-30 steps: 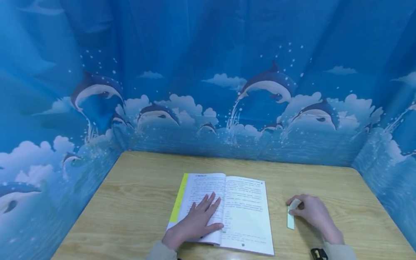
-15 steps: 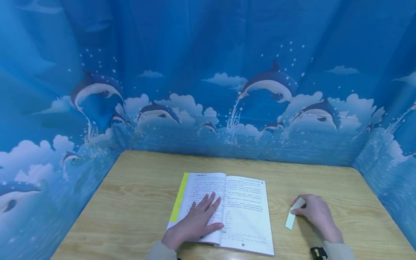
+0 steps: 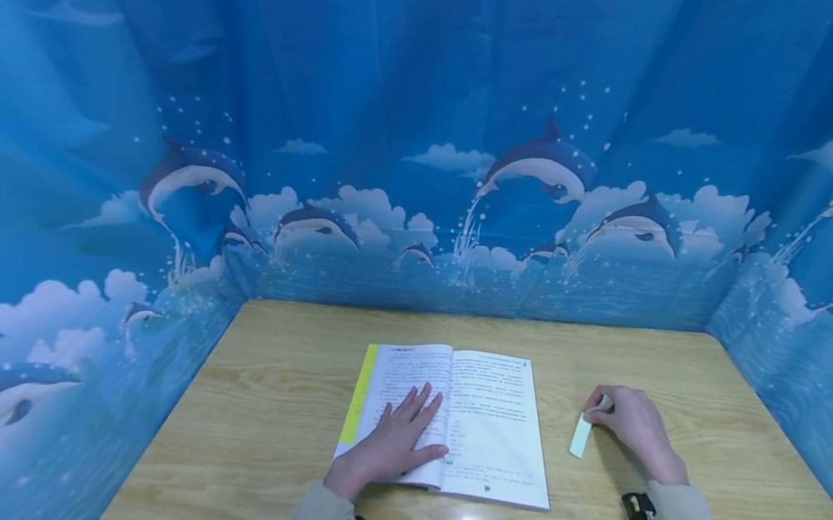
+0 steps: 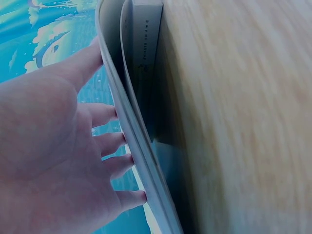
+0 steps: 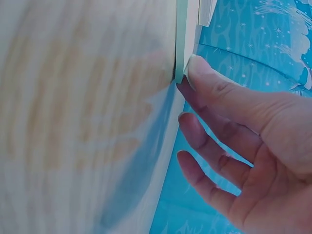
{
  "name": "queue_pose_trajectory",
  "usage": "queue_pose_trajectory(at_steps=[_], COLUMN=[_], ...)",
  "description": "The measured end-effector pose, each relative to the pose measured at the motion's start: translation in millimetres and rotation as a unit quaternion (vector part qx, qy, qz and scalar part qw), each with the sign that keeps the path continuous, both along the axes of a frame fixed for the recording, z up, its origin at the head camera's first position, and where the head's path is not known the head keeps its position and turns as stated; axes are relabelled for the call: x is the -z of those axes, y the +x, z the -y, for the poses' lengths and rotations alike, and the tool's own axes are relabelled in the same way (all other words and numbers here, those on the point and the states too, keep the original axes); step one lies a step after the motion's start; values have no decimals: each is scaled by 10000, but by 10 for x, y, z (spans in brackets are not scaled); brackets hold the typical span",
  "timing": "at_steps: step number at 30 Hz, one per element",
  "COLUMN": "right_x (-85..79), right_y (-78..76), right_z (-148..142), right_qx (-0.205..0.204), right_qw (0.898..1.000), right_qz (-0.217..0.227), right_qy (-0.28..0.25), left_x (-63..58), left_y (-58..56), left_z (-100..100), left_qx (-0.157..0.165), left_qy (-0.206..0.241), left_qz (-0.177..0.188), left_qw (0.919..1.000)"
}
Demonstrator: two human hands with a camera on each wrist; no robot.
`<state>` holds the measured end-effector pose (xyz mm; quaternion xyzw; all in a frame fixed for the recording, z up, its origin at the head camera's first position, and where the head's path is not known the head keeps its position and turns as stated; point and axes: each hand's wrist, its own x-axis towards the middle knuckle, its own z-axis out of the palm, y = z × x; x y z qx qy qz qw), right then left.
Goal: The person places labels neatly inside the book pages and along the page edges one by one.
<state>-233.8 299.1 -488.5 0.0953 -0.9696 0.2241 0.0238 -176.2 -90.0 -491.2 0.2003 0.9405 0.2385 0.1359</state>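
Observation:
An open book (image 3: 494, 422) lies on the table, with printed text on both pages and a yellow strip along its left edge. My left hand (image 3: 395, 442) rests flat on the left page, fingers spread; the left wrist view shows its fingertips against the top of the lifted page stack (image 4: 139, 131). To the right of the book is a narrow, pale green sticky note pad (image 3: 580, 439). My right hand (image 3: 630, 419) pinches its far end between thumb and index finger, where a sheet bends up. In the right wrist view the other fingers (image 5: 195, 131) are curved and hold nothing.
The wood-grain table (image 3: 274, 414) extends around the book on all sides. A blue curtain (image 3: 399, 124) printed with dolphins closes off the back and both sides. Black wrist straps (image 3: 637, 507) sit at both sleeves.
My right hand has shifted slightly, and the sheet end in its fingers has gone from straighter to bent. The near end of the pad has swung a little left. My left hand has stayed put.

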Motion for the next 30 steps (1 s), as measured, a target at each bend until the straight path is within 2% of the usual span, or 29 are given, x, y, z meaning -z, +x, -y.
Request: queue_pose_trajectory(at_steps=[11, 17, 30], right_x=[16, 40, 53], right_y=[-5, -20, -14], right_z=[30, 34, 41], right_qx=[-302, -452, -394], right_qw=[9995, 9987, 9988], right_qz=[-40, -210, -273], right_qy=[-51, -38, 73], left_x=[-9, -12, 15], left_y=[8, 9, 0], left_z=[-5, -3, 11], left_qx=[-19, 8, 38], left_qy=[27, 40, 82], left_qz=[8, -9, 22], left_qw=[10000, 10000, 10000])
